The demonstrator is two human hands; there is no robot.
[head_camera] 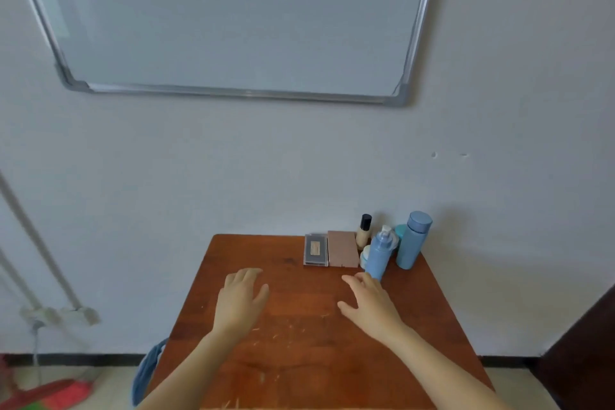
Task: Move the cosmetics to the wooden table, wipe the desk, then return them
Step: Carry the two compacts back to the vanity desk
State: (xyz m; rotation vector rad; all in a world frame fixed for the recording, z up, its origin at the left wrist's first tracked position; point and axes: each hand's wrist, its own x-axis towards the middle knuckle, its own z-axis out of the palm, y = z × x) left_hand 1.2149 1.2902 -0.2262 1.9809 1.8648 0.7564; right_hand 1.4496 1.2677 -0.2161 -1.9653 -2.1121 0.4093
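The blue cylindrical spray bottle (pixel 379 256) is being kept upright, nozzle up, at the far right of the reddish-brown wooden desk (pixel 299 359). The left hand (pixel 241 301) and right hand (pixel 369 304) are being held open.

Table (pixel 299 359) at lower centre, far edge against the wall. Whiteboard (pixel 233 17) in the upper frame. Table's far right corner: left case (pixel 315 250) touching right case (pixel 342 249); right of them, small bottle (pixel 363 233) behind spray bottle (pixel 379 253); tall bottle (pixel 412 240) rightmost. Left hand (pixel 239 299) and right hand (pixel 369 303) over mid-table.
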